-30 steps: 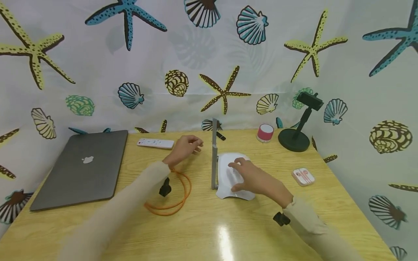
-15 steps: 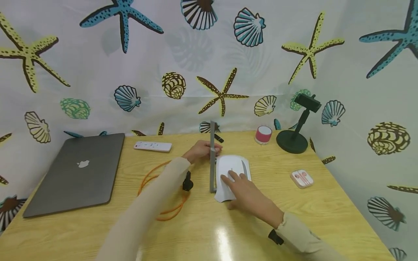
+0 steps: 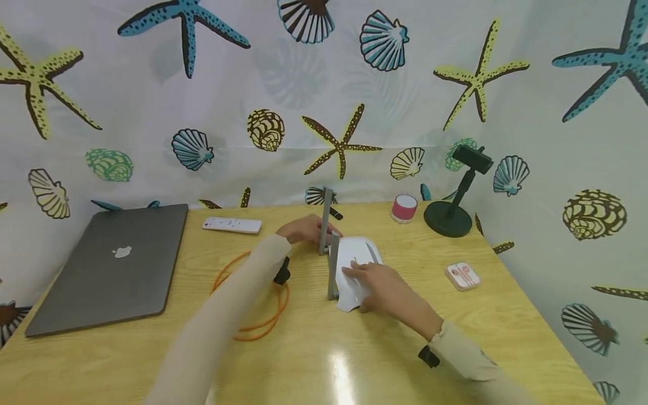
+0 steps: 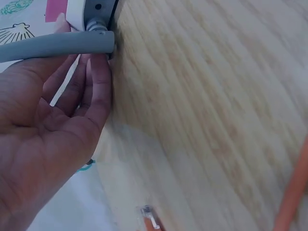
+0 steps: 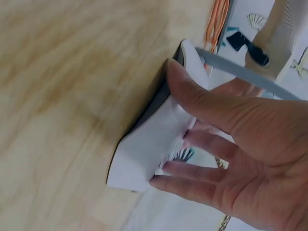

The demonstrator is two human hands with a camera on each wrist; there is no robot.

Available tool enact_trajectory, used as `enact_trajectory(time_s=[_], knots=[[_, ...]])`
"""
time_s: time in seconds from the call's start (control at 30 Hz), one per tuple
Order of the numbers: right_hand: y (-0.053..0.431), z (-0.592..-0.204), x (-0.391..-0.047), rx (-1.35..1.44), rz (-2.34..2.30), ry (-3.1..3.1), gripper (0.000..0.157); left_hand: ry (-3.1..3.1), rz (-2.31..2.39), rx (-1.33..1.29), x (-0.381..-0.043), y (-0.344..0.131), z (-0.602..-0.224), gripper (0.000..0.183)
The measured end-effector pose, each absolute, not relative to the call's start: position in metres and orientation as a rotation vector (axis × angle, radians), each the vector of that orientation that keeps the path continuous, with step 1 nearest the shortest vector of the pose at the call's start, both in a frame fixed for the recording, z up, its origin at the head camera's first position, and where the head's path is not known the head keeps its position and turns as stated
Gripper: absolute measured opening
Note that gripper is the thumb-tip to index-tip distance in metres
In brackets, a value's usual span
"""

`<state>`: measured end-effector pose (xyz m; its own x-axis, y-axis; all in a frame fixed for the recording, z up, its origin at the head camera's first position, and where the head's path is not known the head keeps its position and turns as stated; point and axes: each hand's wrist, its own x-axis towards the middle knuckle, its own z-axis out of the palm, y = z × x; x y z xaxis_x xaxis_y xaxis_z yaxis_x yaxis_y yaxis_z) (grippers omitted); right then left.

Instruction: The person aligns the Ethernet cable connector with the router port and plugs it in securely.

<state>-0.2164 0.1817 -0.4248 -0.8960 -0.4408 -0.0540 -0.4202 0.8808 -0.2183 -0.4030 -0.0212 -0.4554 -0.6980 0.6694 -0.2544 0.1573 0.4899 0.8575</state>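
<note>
A white Wi-Fi router (image 3: 354, 301) lies on the wooden table with two grey antennas standing up along its left side. At its far left corner is my left hand (image 3: 305, 229), behind the far antenna (image 3: 325, 219). In the left wrist view, the fingers (image 4: 98, 91) curl round the antenna's base and the router corner, with the thumb against the white casing. My right hand (image 3: 387, 287) spans the router top. The right wrist view has its thumb (image 5: 180, 79) on the near edge and the other fingers bent over the casing. The near antenna (image 3: 332, 267) is untouched.
An orange cable (image 3: 265, 325) loops under my left forearm. A closed laptop (image 3: 113, 270) and a white power strip (image 3: 232, 225) sit on the left. On the right are an earphone case (image 3: 463, 276), a pink-and-white cylinder (image 3: 404, 208) and a black stand (image 3: 448, 218).
My left hand has moved right from above the cable to the far antenna. My right hand has shifted over the router top. The antennas, earlier in line, now appear offset; the router has turned slightly.
</note>
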Motion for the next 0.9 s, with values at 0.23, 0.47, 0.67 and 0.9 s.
enact_trajectory(time_s=[0.23, 0.47, 0.67, 0.9], knots=[[0.203, -0.421, -0.239, -0.736, -0.341, 2.841, 0.078, 2.234, 1.042, 0.636, -0.403, -0.031, -0.448, 0.039], [0.232, -0.422, -0.265, -0.77, -0.349, 2.847, 0.068, 2.322, 1.003, 0.512, -0.383, -0.05, -0.433, 0.041], [0.241, -0.425, -0.28, -0.594, -0.425, 2.904, 0.05, 2.353, 1.059, 0.398, -0.357, -0.058, -0.427, 0.033], [0.236, -0.431, -0.288, -0.365, -0.717, 2.826, 0.041, 2.415, 1.079, 0.322, -0.325, -0.061, -0.431, 0.036]])
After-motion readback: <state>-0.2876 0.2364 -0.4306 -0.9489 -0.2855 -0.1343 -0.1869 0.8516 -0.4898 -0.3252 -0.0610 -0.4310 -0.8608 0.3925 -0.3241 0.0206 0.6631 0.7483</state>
